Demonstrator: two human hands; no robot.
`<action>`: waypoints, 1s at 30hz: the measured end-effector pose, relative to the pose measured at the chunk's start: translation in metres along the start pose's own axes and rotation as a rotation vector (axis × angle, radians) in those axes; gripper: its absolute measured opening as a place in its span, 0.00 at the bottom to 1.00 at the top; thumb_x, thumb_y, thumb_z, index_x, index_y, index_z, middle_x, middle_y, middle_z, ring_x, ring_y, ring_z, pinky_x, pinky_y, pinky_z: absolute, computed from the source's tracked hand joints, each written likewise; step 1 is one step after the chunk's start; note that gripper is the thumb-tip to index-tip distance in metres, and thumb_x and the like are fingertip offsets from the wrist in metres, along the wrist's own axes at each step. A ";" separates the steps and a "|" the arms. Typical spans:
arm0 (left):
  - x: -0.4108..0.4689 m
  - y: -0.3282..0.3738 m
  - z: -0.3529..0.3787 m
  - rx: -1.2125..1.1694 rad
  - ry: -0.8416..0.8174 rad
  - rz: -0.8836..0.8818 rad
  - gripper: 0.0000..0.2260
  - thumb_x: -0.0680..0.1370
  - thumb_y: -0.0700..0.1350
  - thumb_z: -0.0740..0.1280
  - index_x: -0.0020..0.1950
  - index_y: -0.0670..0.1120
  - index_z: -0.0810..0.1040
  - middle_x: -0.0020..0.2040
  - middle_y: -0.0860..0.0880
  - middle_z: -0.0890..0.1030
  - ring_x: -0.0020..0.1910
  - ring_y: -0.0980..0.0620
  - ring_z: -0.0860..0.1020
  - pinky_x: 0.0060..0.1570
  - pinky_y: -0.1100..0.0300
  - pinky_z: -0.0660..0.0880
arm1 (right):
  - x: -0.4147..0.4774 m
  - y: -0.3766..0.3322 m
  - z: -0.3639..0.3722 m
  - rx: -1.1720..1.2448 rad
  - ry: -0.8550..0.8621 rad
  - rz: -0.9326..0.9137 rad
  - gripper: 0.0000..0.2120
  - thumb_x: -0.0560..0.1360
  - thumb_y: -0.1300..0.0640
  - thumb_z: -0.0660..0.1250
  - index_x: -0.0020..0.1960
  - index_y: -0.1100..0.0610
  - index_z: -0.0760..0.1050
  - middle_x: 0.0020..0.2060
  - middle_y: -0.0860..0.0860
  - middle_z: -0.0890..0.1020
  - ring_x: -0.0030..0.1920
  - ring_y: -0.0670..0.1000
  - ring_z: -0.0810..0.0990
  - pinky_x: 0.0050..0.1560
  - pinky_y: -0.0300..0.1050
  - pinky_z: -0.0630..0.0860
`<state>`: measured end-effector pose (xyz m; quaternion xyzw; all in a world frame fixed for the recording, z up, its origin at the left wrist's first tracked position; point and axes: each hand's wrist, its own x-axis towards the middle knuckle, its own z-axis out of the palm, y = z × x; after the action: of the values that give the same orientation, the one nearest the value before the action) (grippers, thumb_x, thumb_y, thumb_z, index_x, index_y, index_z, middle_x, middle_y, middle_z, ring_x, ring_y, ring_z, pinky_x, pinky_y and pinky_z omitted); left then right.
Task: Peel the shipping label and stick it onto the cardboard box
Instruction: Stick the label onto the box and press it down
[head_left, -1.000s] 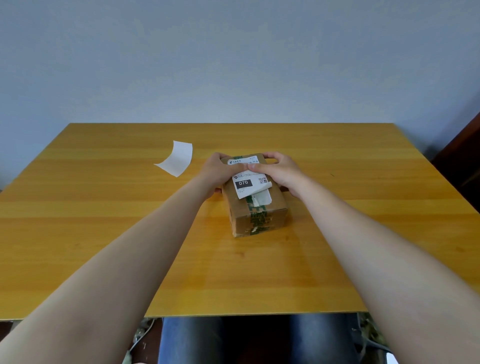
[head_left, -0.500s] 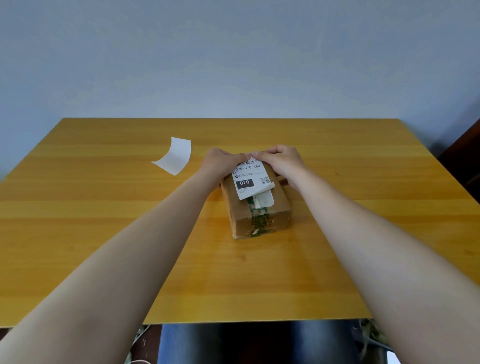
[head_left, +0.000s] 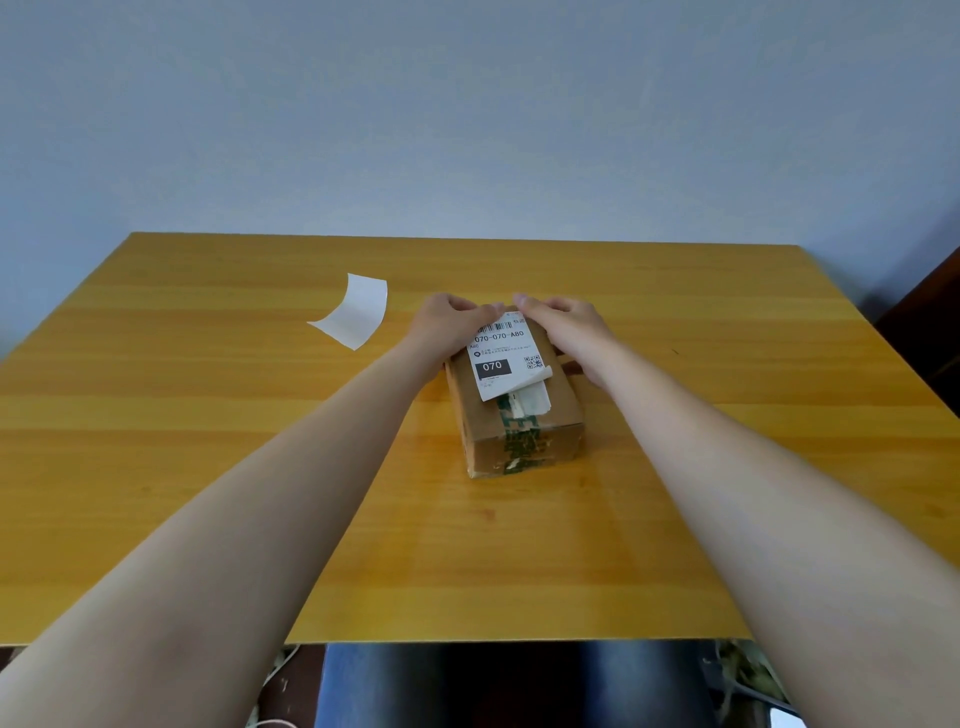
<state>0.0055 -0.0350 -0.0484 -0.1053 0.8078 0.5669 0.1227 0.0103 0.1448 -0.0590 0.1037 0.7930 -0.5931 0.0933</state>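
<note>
Now left hand (head_left: 451, 318) and right hand (head_left: 567, 323) are pinching the shipping label (head_left: 501, 358) against the cardboard box (head_left: 524, 441); curled corner needs smoothing.

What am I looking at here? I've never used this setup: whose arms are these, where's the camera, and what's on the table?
No machine here: these are a person's two bare arms, filmed by one wide-angle camera worn on the head, looking forward and down. On the wooden table stands a cardboard box with green tape. The shipping label lies on its top, near right corner curled up. The left hand and right hand have their fingers at the label's far edge; whether they pinch or press is unclear. The white sheet farther left looks like the peeled backing.
</note>
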 end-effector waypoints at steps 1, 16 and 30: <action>-0.002 0.000 -0.001 -0.013 0.003 0.002 0.24 0.75 0.59 0.76 0.62 0.47 0.76 0.52 0.48 0.85 0.45 0.52 0.82 0.38 0.58 0.74 | -0.002 0.000 0.000 0.011 -0.018 0.005 0.22 0.77 0.37 0.72 0.59 0.52 0.80 0.51 0.46 0.86 0.48 0.46 0.83 0.40 0.44 0.73; -0.028 -0.009 -0.009 0.057 -0.100 0.020 0.44 0.72 0.58 0.80 0.80 0.52 0.61 0.65 0.48 0.80 0.60 0.47 0.81 0.63 0.42 0.78 | -0.024 0.013 -0.011 -0.052 -0.241 -0.034 0.47 0.72 0.44 0.80 0.84 0.45 0.59 0.74 0.54 0.70 0.62 0.54 0.81 0.63 0.53 0.80; -0.034 -0.013 -0.005 0.104 -0.095 0.063 0.40 0.72 0.54 0.81 0.78 0.52 0.63 0.64 0.50 0.78 0.57 0.49 0.82 0.52 0.49 0.83 | -0.034 0.010 -0.011 -0.035 -0.239 -0.042 0.44 0.72 0.50 0.81 0.82 0.48 0.63 0.59 0.48 0.81 0.55 0.52 0.85 0.49 0.47 0.82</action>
<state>0.0417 -0.0429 -0.0475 -0.0462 0.8324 0.5320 0.1482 0.0456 0.1560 -0.0555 0.0138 0.7883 -0.5893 0.1765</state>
